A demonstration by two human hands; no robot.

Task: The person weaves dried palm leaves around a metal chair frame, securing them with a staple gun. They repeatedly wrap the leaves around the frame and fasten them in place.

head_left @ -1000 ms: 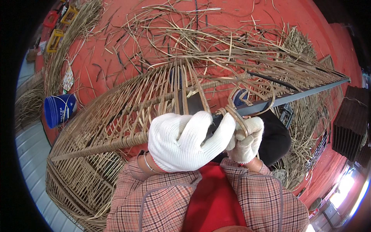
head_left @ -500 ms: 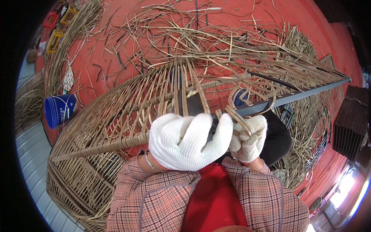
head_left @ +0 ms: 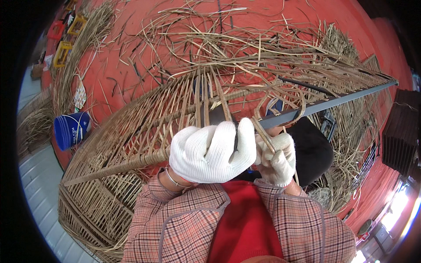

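A large woven wicker frame with a bare dark metal bar on its right lies across my lap. My left hand, in a white knit glove, is closed over the frame's near edge, and its fingers hide the edge there. My right hand, also gloved, sits just right of it and pinches a brown wicker strand. That strand slants up and left toward my left thumb. Where it meets the frame is hidden. Beyond the hands, a looped strand curls around the metal bar.
Loose strands lie scattered over the red floor ahead. A blue bucket stands at the left, with yellow crates farther back. Strand bundles lie at far left. Dark stacked slats stand at the right.
My right hand has shifted slightly left, its fingers now pinching the strand upright. The strand's loop beside my left thumb has drawn in. My left hand keeps its hold on the edge.
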